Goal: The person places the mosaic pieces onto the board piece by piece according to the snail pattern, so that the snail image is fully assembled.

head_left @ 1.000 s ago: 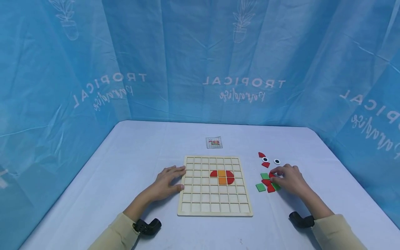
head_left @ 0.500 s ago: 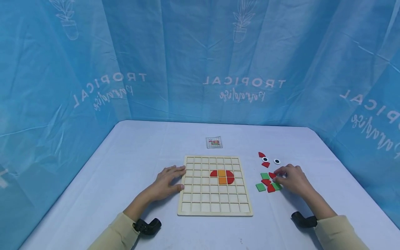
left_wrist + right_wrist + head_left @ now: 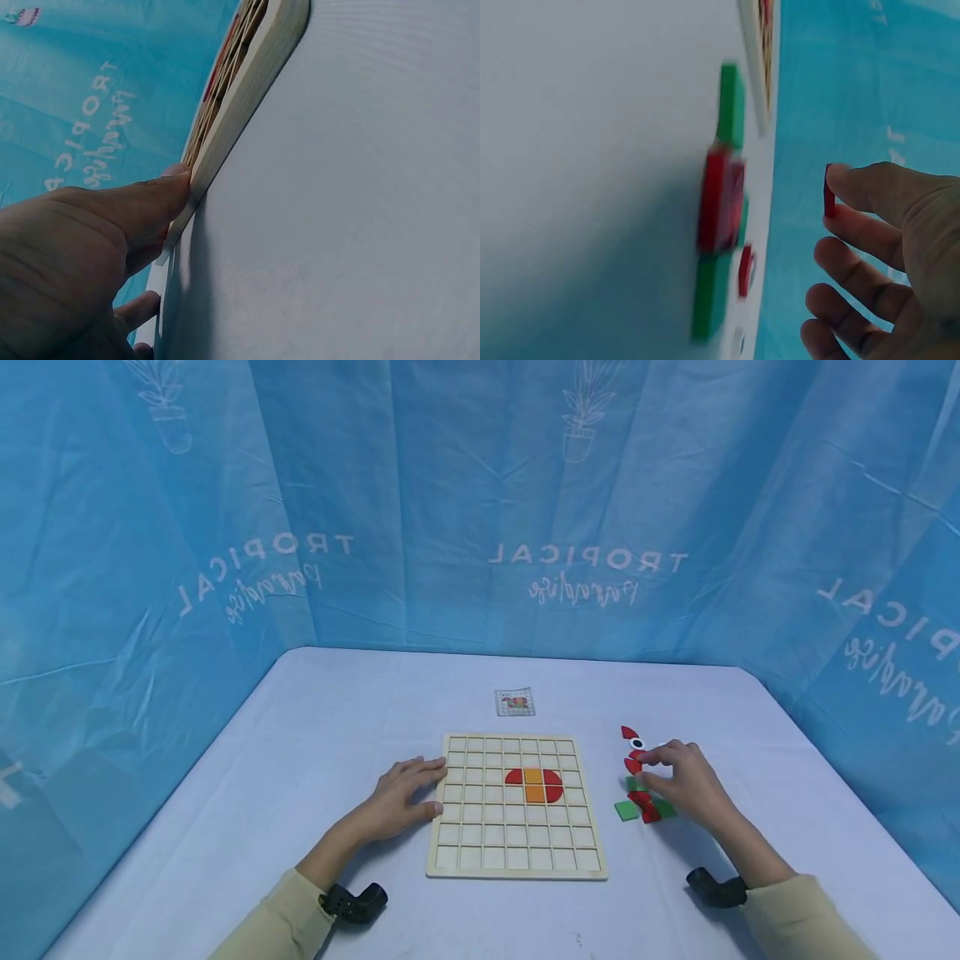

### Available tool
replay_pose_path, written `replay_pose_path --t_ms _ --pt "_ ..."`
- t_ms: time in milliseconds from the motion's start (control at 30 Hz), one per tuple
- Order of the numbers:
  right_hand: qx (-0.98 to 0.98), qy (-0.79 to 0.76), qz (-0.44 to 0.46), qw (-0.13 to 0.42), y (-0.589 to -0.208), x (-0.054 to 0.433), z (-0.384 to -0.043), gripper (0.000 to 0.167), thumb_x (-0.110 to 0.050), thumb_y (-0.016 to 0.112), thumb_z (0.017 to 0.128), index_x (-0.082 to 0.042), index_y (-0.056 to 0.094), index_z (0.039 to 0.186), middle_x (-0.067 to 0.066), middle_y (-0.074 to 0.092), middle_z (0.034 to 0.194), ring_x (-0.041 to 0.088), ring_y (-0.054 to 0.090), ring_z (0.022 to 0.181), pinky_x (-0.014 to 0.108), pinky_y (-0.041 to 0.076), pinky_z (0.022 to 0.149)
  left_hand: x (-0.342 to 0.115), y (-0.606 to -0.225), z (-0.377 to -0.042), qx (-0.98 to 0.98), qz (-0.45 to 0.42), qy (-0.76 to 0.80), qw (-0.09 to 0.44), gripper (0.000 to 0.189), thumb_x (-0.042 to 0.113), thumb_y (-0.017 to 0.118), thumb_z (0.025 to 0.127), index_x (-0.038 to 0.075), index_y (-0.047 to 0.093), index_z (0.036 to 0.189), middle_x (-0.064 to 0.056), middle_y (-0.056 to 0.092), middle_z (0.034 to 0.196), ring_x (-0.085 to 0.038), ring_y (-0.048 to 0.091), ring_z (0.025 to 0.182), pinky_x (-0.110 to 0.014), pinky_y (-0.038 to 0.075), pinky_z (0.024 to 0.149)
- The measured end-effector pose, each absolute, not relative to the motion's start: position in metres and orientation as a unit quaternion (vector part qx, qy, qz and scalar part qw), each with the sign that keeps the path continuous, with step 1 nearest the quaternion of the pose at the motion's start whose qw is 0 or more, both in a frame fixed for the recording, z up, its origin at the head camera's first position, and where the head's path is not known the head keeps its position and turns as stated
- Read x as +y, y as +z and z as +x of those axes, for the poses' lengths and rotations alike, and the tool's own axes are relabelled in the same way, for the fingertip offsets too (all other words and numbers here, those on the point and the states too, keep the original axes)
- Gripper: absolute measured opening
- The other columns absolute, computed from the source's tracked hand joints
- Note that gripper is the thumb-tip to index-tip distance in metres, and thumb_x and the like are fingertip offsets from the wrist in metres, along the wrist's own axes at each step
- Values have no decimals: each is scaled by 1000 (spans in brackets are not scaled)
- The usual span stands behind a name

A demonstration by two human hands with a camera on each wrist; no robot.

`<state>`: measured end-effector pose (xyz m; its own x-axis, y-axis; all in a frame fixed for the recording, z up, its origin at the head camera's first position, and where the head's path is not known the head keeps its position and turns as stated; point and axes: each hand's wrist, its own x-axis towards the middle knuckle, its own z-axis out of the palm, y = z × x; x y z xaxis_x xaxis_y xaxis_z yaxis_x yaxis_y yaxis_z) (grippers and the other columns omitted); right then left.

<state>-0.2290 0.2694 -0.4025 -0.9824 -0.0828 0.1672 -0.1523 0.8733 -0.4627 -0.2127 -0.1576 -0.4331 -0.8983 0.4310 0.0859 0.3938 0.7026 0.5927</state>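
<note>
Board [image 3: 492,837], lower middle: five pieces [image 3: 533,776] were placed; edge was touched by left hand [image 3: 402,802], fingers extended. Red piece [image 3: 829,193] was pinched by right hand [image 3: 686,783]. Green squares [image 3: 627,811], red wedges [image 3: 628,732], eye disc [image 3: 637,744] were left.

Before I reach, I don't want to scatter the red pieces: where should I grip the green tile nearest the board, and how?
Probably pinch the green tile by its near and far edges, from above on the board side: it lies flat, that side is open, with red pieces close on its right.
</note>
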Motion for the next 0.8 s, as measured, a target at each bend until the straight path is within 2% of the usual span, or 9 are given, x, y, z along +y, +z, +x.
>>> replay_pose_path --t_ms 267,467,800 --pt "-957 256 112 75 -397 208 -227 31 -22 79 75 -15 72 104 7 64 106 22 50 103 39 53 78 -158 -433 -213 921 222 318 31 59 33 63 89 8 46 139 -8 38 151 -41 22 142 -66 17 109" --pt "-950 271 142 54 -402 165 -228 28 -25 80 74 -18 73 100 1 63 102 17 48 99 30 49 75 -157 -433 -213 923 218 316 33 58 31 63 89 9 46 140 -7 37 151 -40 22 143 -64 15 111" --pt "-945 258 195 51 -418 132 -229 26 -29 80 74 -17 74 96 -4 62 91 11 44 87 26 40 69 -158 -433 -213 922 221 317 31 58 32 63 90 8 47 139 -8 38 151 -41 22 142 -65 15 111"
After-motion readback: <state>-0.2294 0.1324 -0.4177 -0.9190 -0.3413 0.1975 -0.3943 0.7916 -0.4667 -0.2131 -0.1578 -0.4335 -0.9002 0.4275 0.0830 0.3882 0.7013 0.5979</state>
